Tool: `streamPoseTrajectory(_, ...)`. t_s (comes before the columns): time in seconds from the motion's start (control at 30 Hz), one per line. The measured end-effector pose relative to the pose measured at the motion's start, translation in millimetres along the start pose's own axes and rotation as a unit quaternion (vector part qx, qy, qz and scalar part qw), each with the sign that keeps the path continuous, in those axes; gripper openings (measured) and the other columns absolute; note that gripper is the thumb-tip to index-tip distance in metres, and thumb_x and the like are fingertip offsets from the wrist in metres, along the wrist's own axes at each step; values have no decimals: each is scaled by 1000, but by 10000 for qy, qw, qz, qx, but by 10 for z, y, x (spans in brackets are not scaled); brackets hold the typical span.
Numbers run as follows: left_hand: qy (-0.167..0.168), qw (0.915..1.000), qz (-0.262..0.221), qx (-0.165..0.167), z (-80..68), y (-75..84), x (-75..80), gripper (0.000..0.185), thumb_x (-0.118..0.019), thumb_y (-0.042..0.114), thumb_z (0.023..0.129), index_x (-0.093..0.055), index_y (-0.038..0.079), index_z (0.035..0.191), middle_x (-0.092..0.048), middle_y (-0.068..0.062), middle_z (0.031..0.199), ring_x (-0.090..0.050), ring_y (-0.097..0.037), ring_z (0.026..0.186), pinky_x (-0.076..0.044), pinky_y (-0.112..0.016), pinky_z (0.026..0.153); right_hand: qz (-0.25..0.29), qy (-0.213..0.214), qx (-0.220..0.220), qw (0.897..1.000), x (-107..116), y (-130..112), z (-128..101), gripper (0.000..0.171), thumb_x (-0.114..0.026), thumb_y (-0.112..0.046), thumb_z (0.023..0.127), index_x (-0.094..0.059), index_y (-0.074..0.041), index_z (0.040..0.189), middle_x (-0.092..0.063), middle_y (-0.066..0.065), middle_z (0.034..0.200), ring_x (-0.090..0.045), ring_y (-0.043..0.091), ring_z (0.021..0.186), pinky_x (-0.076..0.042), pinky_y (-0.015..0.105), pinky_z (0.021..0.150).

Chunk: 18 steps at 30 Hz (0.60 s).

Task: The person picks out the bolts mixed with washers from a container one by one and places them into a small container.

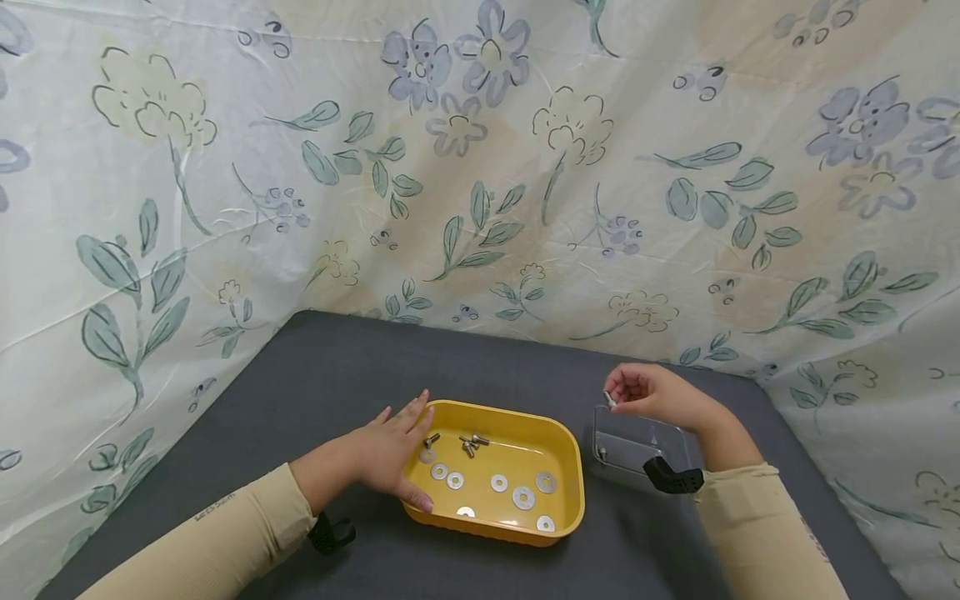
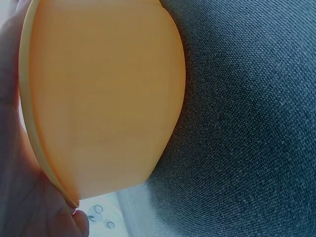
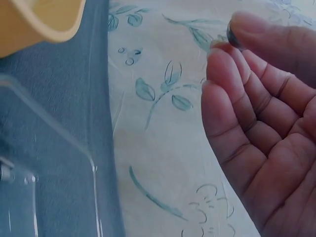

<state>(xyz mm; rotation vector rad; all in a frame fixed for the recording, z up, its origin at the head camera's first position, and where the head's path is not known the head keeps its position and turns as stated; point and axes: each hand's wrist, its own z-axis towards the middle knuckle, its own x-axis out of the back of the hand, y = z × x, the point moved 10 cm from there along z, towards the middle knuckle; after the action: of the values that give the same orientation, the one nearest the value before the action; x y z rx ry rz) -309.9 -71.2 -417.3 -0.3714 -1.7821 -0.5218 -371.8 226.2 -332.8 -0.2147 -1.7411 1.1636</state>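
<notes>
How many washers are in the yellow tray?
8 visible: three washers toward the left end, one near the middle, one by the near wall, three toward the right. The left hand may hide more.

Bench [image 1: 375, 350]: tray [image 1: 517, 450] near centre; box [image 1: 630, 450] just beside, to the right. In tray: bolts [image 1: 480, 440], rear left; washers [image 1: 523, 506], spread mostly before them. In box: fastener [image 1: 602, 454], left end. Behind bench: curtain [image 1: 480, 175].
</notes>
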Motion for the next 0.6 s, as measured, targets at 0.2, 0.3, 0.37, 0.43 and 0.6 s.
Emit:
streamPoseTrajectory(0.2, -14, 10000, -21, 24, -4, -9, 1, 128, -55, 83, 56, -7, 7, 147, 13, -7, 152, 1, -22, 140, -8, -52, 109, -102, -46, -51, 9999, 18, 110, -63, 24, -66, -9, 84, -53, 3, 99, -53, 14, 83, -52, 19, 72, -49, 28, 63)
streamPoseTrajectory(0.3, -12, 10000, 23, 21, -3, -11, -3, 128, -54, 83, 56, -6, 8, 148, 13, -7, 152, 1, -22, 140, -9, -52, 109, -112, -18, -95, 9999, 44, 176, -96, 23, -66, -7, 84, -53, 3, 99, -53, 14, 83, -52, 19, 72, -49, 28, 63)
streamPoseTrajectory(0.37, -3, 10000, 52, 17, 0, -12, -6, 128, -53, 84, 56, -6, 8, 148, 13, -7, 152, 2, -21, 140, -9, -52, 109, -54, -1, -143, 9999, 65, 219, -121, 23, -66, -8, 84, -53, 4, 99, -52, 14, 84, -52, 18, 73, -49, 28, 63)
streamPoseTrajectory(0.43, 8, 10000, 68, 9, 2, -11, -8, 128, -52, 84, 56, -5, 8, 148, 13, -7, 152, 2, -21, 140, -9, -52, 109, -1, 19, -186, 9998, 87, 256, -147, 25, -65, -8, 84, -52, 5, 100, -52, 14, 84, -52, 18, 73, -49, 28, 63)
streamPoseTrajectory(0.6, 21, 10000, 59, -7, -2, -9, -5, 128, -52, 84, 56, -5, 7, 147, 13, -7, 152, 2, -22, 140, -9, -52, 109, 143, 50, -410, 9990, 118, 377, -198, 27, -64, -8, 85, -51, 7, 102, -52, 13, 85, -52, 17, 73, -49, 29, 63)
